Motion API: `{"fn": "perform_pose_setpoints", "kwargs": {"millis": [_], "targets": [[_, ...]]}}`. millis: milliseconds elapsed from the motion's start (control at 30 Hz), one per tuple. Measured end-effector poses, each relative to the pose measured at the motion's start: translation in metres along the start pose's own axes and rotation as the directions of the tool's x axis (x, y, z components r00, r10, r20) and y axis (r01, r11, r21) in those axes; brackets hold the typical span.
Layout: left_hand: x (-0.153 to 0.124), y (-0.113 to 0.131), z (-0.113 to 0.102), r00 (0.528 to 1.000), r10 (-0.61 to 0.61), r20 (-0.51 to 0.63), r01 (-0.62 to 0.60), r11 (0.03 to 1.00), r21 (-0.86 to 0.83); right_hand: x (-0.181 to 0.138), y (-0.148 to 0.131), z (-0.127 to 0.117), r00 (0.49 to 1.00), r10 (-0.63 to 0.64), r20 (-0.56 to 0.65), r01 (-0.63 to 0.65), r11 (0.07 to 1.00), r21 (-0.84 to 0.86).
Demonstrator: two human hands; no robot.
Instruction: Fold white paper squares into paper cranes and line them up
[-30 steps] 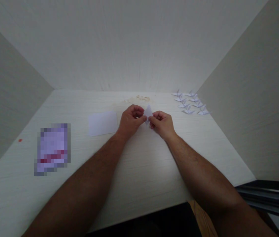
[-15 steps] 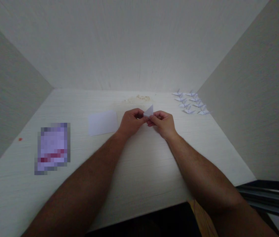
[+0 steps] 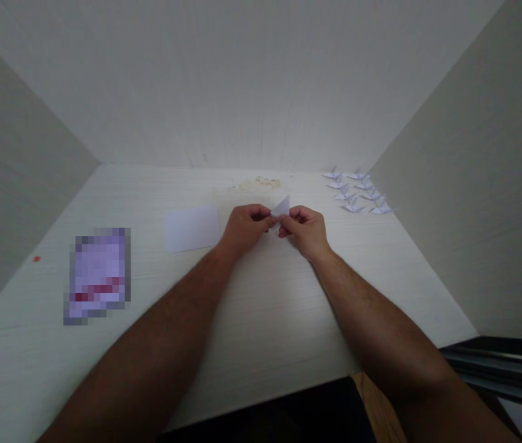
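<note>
My left hand [image 3: 244,228] and my right hand [image 3: 304,229] meet over the middle of the white table [image 3: 261,320]. Both pinch a small folded piece of pale lilac paper [image 3: 281,207] between thumb and fingertips. The paper stands up as a small triangle between the two hands, just above the tabletop. Both forearms reach in from the near edge.
A flat stack of pale paper sheets [image 3: 192,228] lies just left of my left hand. Several small folded paper cranes [image 3: 357,191] sit in rows at the back right. A blurred packet [image 3: 99,275] lies at the left. Walls enclose the table on three sides.
The folded paper has turned slightly in my fingers, its point now leaning to the right. Both hands have shifted a little nearer to me and stay pinched on it.
</note>
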State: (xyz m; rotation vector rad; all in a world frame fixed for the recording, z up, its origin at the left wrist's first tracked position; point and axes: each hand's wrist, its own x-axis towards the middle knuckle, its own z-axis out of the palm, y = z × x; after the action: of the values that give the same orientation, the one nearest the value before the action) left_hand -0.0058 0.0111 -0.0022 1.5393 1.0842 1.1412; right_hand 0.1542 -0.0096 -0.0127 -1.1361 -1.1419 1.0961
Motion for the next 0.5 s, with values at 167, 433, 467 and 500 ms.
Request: {"fn": "perform_pose_setpoints", "kwargs": {"millis": [167, 433, 467, 500], "targets": [[-0.0016, 0.0035, 0.0003, 0.999, -0.041, -0.009, 0.040, 0.998, -0.046, -0.0006, 0.0007, -0.0011, 0.999, -0.038, -0.009, 0.038, 0.998, -0.055], [-0.0012, 0.0053, 0.0005, 0.999, -0.043, 0.002, 0.043, 0.999, -0.024, -0.0012, 0.0002, -0.0005, 0.998, -0.063, 0.015, 0.064, 0.993, -0.095], [-0.0011, 0.0050, 0.0005, 0.999, -0.046, 0.006, 0.046, 0.999, -0.008, -0.0011, 0.0001, -0.0004, 0.998, -0.067, 0.007, 0.067, 0.991, -0.119], [-0.0011, 0.0048, 0.0007, 0.999, -0.052, 0.008, 0.052, 0.999, 0.005, -0.0010, 0.0000, -0.0004, 0.998, -0.069, -0.003, 0.068, 0.987, -0.145]]}}
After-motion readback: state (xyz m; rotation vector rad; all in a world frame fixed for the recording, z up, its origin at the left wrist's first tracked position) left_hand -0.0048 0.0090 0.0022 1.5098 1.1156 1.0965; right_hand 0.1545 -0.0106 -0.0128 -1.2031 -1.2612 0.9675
